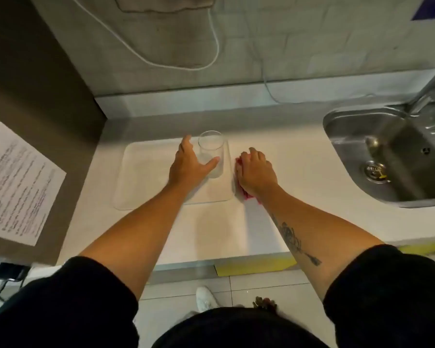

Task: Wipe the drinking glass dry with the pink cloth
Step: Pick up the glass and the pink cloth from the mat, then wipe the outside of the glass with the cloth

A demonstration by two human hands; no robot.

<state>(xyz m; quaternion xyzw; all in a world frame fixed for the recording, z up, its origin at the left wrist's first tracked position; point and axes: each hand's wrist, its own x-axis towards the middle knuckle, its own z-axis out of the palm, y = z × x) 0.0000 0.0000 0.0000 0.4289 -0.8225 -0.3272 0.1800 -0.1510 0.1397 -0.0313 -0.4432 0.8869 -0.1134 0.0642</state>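
Note:
A clear drinking glass [212,146] stands upright on the right end of a pale mat [146,177] on the white counter. My left hand [190,164] is spread open around the glass's left side, thumb touching its lower front and fingers reaching behind it; the grip is not closed. Just right of the mat lies the pink cloth [246,193], mostly hidden under my right hand [255,173]. That hand lies on top of the cloth with its fingers curled down onto it. Only a pink edge shows at the left and below the wrist.
A steel sink [387,156] with a tap [432,91] fills the right side. A brown cabinet [35,84] with a printed sheet [18,182] stands at the left. A white cable [211,46] hangs on the back wall. The counter's front edge runs below my forearms.

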